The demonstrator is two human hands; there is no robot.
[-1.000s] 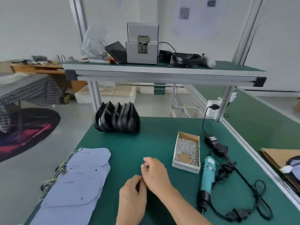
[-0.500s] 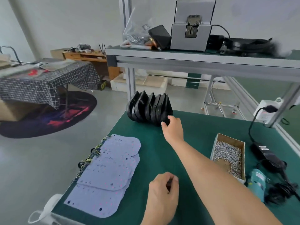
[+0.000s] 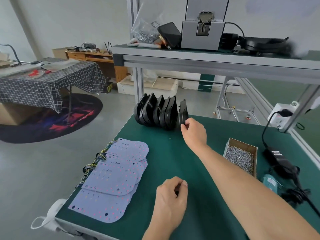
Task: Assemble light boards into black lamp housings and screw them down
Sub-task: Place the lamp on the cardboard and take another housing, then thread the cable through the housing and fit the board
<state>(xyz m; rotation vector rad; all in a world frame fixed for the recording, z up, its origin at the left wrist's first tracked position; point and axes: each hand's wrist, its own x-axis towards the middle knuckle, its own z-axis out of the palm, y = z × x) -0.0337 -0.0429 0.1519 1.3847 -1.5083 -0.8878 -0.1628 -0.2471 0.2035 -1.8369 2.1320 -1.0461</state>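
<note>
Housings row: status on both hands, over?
Right hand pinching end housing, pulled apart from row. Left hand curled, contents unclear. Light boards untouched. Nothing in the way.

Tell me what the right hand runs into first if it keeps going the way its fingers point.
The right hand already pinches the nearest black housing, pulled slightly apart from the row of housings. Pushed further, that row comes next, though depth is hard to judge.

No text, label or number is legible anywhere.
</note>
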